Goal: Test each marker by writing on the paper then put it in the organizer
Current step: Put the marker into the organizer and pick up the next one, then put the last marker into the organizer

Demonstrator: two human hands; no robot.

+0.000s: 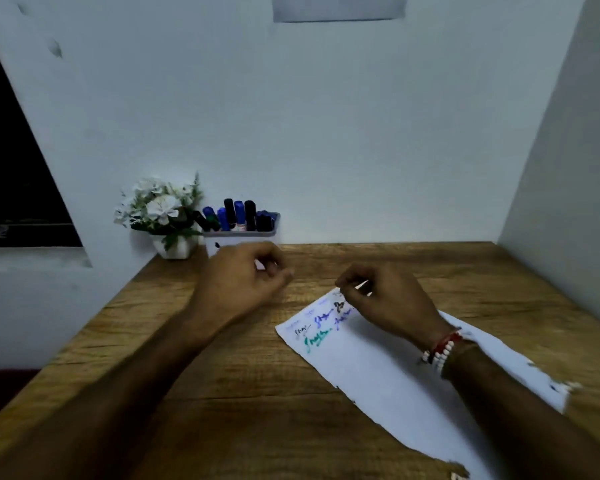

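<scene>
The white paper (pixel 388 368) lies slanted on the wooden desk (pixel 243 393) with black, blue and green scribbles near its far end. My right hand (pixel 388 301) hovers over that far corner, its fingers curled round a thin white marker (pixel 362 285) that points down at a black scribble. My left hand (pixel 239 275) is blurred, just in front of the organizer (pixel 238 240). Its fingers are curled with a small white patch between them, and I cannot tell what that patch is. The white organizer stands against the wall and holds several black and blue markers (pixel 239 216).
A white pot of white flowers (pixel 163 213) stands left of the organizer at the desk's back left corner. Walls close the desk at the back and on the right. The paper's near end is torn and reaches the desk's front right.
</scene>
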